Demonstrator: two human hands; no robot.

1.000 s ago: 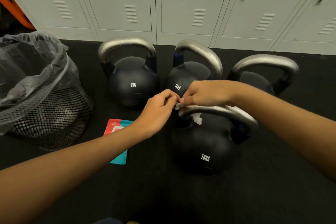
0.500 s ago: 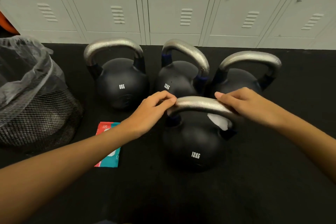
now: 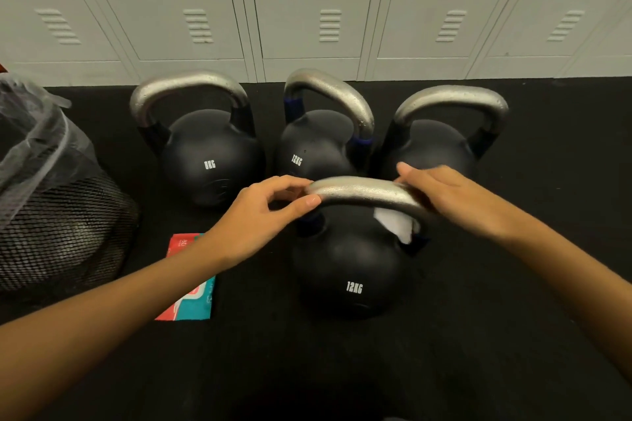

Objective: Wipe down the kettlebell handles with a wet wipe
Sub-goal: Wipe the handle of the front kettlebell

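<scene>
Near black 12KG kettlebell (image 3: 345,270): stands on the black rubber floor (image 3: 478,335), centre; silver steel handle (image 3: 366,193) across its top.
White wet wipe (image 3: 396,225): hangs under the handle's right end, against the right hand.
Left hand (image 3: 254,219): thumb and fingers curled round the handle's left end, grip closed on it.
Right hand (image 3: 455,195): laid over the handle's right end, fingers wrapped over bar and wipe.
Far row, three black kettlebells with silver handles: 8KG kettlebell (image 3: 208,157) left, second 12KG kettlebell (image 3: 318,147) middle, unlabelled kettlebell (image 3: 441,143) right.
Red and teal wipe packet (image 3: 191,297): flat on floor, left of near kettlebell, partly under left forearm.
Black mesh bin with clear plastic liner (image 3: 51,208): far left.
Grey metal lockers (image 3: 307,7): along the far wall.
</scene>
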